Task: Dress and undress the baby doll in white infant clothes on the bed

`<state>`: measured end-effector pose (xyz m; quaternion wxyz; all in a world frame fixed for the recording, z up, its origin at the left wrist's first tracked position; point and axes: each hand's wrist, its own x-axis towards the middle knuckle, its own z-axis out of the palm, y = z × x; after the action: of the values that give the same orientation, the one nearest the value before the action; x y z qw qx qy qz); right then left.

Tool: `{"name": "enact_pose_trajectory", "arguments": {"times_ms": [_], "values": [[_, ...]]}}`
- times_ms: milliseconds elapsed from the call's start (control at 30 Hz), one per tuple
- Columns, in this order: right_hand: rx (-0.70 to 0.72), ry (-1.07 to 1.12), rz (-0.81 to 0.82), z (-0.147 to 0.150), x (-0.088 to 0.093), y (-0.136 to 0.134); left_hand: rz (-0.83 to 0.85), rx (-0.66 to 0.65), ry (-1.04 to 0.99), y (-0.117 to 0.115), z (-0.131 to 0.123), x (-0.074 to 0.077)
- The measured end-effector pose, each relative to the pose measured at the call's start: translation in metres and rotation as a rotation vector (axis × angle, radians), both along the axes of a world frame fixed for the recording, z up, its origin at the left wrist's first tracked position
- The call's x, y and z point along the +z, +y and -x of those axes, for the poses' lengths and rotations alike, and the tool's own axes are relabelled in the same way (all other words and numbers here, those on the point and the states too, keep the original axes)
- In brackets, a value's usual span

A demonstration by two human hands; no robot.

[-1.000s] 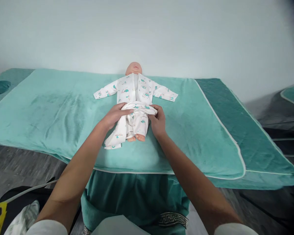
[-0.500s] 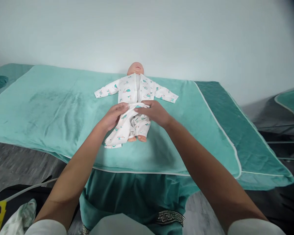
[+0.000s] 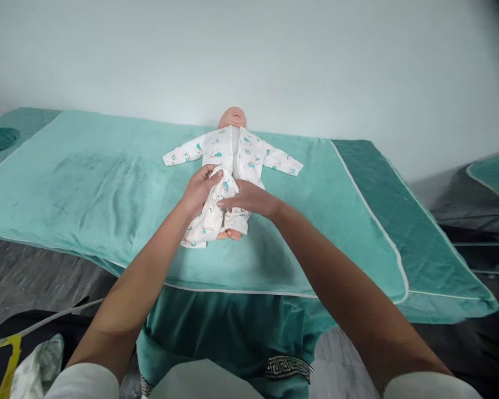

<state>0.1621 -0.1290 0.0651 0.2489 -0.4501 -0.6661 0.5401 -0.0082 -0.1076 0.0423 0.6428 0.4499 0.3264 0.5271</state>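
A baby doll (image 3: 232, 117) lies on its back on the green bed cover, its head toward the wall. It wears a white printed shirt (image 3: 215, 148) with both sleeves spread outward. White printed pants (image 3: 204, 223) lie bunched over its legs, and its feet show below the cloth. My left hand (image 3: 200, 187) pinches the upper edge of the pants at the doll's waist. Beside it, my right hand (image 3: 249, 198) has its fingers round the cloth at the middle, the thumb over the front; some fingertips are hidden.
The green bed (image 3: 108, 183) runs along a pale wall. A white printed cloth (image 3: 39, 366) lies on a black surface at lower left, near a yellow strap and a pale tube. A dark frame stands at right.
My left hand has risen slightly with the edge of the pants. My right hand has moved left and down, and the cloth between the hands is more gathered.
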Motion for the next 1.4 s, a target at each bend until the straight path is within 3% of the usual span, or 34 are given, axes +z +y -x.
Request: {"name": "enact_pose_trajectory", "arguments": {"times_ms": [100, 200, 300, 400, 467, 567, 733, 867, 933, 1033, 1133, 1233, 1300, 1400], "values": [[-0.029, -0.040, 0.023, 0.003, -0.003, 0.000, 0.010, 0.014, 0.053, -0.002, 0.002, -0.001], [-0.210, 0.064, 0.068, 0.005, -0.007, 0.000, 0.000, -0.004, 0.139, -0.006, 0.007, 0.000], [-0.392, 0.257, 0.067, 0.008, -0.010, 0.000, -0.020, -0.124, 0.315, -0.010, 0.016, 0.006], [-0.455, 0.291, 0.034, 0.010, -0.013, 0.000, -0.015, -0.315, 0.421, -0.012, 0.024, 0.009], [-0.457, 0.276, 0.002, 0.010, -0.015, 0.000, 0.010, -0.346, 0.376, -0.011, 0.025, 0.008], [-0.418, 0.280, -0.014, 0.007, -0.018, 0.001, 0.014, -0.229, 0.251, -0.010, 0.021, 0.004], [-0.221, 0.416, 0.094, -0.004, -0.017, 0.001, -0.007, -0.139, 0.117, -0.006, 0.007, 0.001], [-0.124, 0.216, 0.141, -0.008, -0.013, -0.001, -0.052, -0.007, 0.125, 0.001, -0.003, 0.000], [-0.135, 0.153, 0.143, -0.008, -0.014, 0.000, -0.076, 0.033, 0.154, 0.003, -0.005, -0.001], [-0.210, 0.307, 0.149, -0.006, -0.018, 0.001, -0.050, 0.014, 0.196, 0.002, -0.002, 0.000], [-0.334, 0.478, 0.102, -0.002, -0.021, 0.002, -0.029, -0.168, 0.332, -0.002, 0.010, 0.002], [-0.428, 0.401, 0.025, 0.004, -0.022, 0.002, -0.007, -0.372, 0.397, -0.004, 0.019, 0.003], [-0.451, 0.309, -0.022, 0.006, -0.021, 0.001, 0.040, -0.337, 0.308, -0.003, 0.019, 0.001], [-0.361, 0.228, -0.034, 0.004, -0.018, -0.001, 0.096, -0.155, 0.096, -0.003, 0.012, -0.005]]}}
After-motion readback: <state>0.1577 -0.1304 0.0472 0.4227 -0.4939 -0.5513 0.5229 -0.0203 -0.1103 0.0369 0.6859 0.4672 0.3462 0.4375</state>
